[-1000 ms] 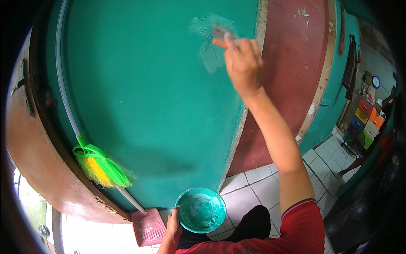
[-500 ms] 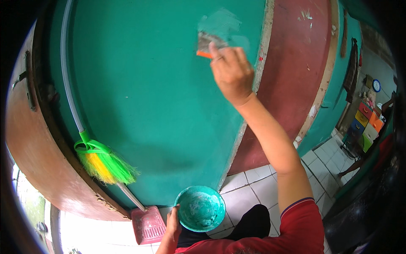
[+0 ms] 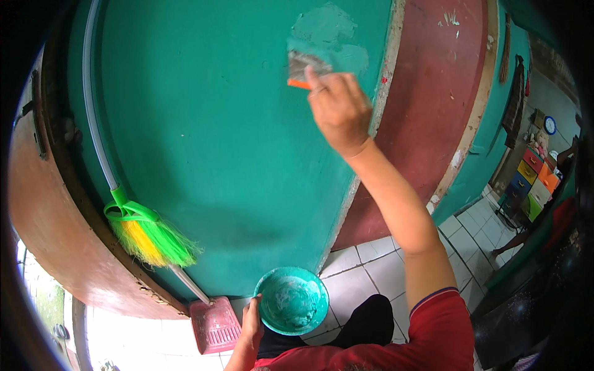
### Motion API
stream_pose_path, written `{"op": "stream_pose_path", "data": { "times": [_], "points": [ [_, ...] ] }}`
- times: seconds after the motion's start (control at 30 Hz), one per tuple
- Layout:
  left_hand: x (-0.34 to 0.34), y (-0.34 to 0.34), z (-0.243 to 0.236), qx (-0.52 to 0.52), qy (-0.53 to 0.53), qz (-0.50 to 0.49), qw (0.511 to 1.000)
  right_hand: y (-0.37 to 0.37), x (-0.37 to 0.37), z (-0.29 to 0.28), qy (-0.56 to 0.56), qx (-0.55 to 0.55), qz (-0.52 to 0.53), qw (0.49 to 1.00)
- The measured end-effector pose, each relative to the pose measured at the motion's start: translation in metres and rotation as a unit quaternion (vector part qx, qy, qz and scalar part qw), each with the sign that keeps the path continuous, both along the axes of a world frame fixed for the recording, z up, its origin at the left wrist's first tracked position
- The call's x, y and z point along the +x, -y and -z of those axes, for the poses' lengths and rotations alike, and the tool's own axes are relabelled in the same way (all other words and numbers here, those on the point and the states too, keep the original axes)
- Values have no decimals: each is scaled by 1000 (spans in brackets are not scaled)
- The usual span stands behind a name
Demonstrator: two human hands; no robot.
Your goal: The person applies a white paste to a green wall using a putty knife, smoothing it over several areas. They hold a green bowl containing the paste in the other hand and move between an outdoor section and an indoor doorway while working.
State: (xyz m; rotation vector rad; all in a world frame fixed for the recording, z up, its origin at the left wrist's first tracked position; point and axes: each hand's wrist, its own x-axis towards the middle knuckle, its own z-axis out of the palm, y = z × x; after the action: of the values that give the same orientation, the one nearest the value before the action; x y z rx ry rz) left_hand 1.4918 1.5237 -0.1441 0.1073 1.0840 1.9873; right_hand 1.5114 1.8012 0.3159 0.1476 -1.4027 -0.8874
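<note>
A green wall (image 3: 216, 142) fills my view, white floor tiles (image 3: 365, 278) below it. At the left a broom (image 3: 148, 235) and pink dustpan (image 3: 213, 324) lean against the wall. My left hand (image 3: 252, 318) is pinched on the rim of a green bowl (image 3: 292, 301), held low over the tiles. My right hand (image 3: 337, 111), fingers closed round it, presses a brush (image 3: 306, 67) flat on a paler patch (image 3: 325, 37) high on the wall. A dark red panel (image 3: 427, 99) stands to the right.

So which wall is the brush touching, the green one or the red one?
The green wall. The paintbrush in the right hand rests on its pale wet patch; the red wall lies beyond the cream strip, untouched.
</note>
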Motion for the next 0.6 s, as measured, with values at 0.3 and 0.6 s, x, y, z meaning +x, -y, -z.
{"op": "stream_pose_path", "data": {
  "times": [0.3, 0.6],
  "points": [
    [4, -4, -8, -20, -7, -3, 1000, -47, 7, -31, -69, -36, 30, 997],
    [1, -5, 4, -28, -8, -20, 999, -37, 29, -30, -71, 6, 11, 997]
  ]
}}
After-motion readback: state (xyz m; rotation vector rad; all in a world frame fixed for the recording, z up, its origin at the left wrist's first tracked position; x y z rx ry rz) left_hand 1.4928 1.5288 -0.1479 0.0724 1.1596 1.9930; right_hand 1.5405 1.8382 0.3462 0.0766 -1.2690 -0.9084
